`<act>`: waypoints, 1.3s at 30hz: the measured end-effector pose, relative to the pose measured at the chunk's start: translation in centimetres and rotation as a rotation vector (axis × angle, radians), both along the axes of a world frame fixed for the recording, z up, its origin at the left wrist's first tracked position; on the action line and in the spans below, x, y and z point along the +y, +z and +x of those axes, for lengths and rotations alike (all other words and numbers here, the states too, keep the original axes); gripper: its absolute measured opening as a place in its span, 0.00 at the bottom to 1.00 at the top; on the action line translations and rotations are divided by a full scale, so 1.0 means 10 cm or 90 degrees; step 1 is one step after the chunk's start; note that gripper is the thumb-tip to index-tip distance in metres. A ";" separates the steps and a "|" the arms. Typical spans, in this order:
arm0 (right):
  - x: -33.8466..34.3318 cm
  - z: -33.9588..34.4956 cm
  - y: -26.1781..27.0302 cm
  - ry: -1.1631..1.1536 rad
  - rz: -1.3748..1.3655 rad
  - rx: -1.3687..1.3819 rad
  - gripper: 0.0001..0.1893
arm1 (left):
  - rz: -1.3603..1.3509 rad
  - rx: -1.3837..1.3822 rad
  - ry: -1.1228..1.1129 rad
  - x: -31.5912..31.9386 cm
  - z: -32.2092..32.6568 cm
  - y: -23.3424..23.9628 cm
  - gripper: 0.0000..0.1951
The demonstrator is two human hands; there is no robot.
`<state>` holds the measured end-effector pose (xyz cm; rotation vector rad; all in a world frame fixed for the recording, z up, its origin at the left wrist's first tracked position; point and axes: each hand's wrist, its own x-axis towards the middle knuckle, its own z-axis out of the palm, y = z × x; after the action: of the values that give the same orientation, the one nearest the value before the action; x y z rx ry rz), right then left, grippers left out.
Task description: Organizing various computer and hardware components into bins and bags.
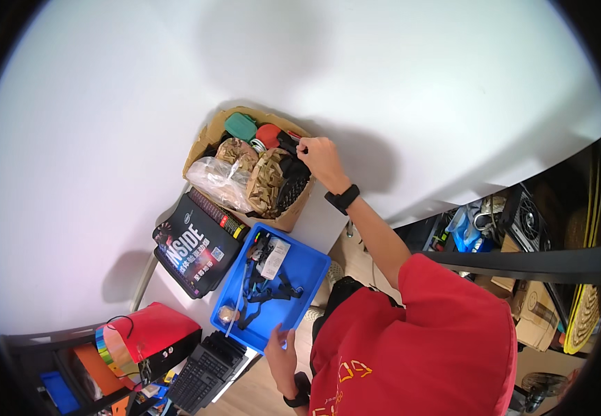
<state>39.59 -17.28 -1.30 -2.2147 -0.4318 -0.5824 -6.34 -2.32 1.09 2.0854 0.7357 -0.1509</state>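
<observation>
My right hand is at the right rim of an open cardboard box, its fingertips pinched on a black item. Inside the box lie a green case, a red round item, camouflage-patterned fabric pieces, a clear plastic bag and a black mesh item. My left hand, fingers apart and slightly curled, is by the near rim of a blue plastic tray. Black straps, a white printed paper and a small wrapped round item lie in the tray.
Black printed packages lie left of the tray. Stacked black keyboards and a red-and-black box are at the lower left. A white wall stands behind the box. Shelves at the right hold cardboard boxes and a computer fan part.
</observation>
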 end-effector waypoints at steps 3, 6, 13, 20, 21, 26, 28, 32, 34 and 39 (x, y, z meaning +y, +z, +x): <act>0.09 0.20 -0.13 0.007 -0.099 0.047 0.05 | 0.004 0.007 0.017 0.01 -0.01 -0.04 0.23; 0.13 0.30 -0.27 0.022 -0.206 -0.039 0.04 | -0.002 0.008 0.035 -0.01 0.03 0.00 0.23; 0.25 0.34 -0.38 0.027 -0.416 -0.029 0.09 | 0.013 0.010 0.021 -0.01 0.00 -0.05 0.22; 0.16 0.42 -0.45 0.077 -0.504 -0.053 0.08 | 0.030 -0.036 0.030 0.06 -0.10 -0.25 0.22; 0.13 0.42 -0.41 0.100 -0.509 -0.055 0.08 | 0.049 -0.025 0.026 0.07 -0.12 -0.28 0.22; 0.30 -0.14 0.06 0.127 -0.276 -0.123 0.07 | 0.058 0.000 0.051 0.11 -0.35 -0.22 0.24; 0.43 -0.65 0.28 0.148 -0.110 -0.237 0.09 | 0.057 0.019 0.075 0.14 -0.44 -0.26 0.24; 0.68 -1.57 0.14 0.342 -0.045 -0.144 0.09 | 0.071 0.064 0.108 0.14 -0.70 -0.30 0.25; 0.77 -1.92 -0.16 0.434 -0.048 0.013 0.10 | 0.081 0.084 0.120 0.15 -0.82 -0.34 0.25; 0.90 -2.27 -0.84 0.463 -0.308 0.390 0.18 | 0.092 0.091 0.145 0.14 -1.04 -0.35 0.25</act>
<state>16.87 -8.25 -9.71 -2.2960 -1.0444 0.6301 -16.74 -0.90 -2.44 2.1242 1.0923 -0.1239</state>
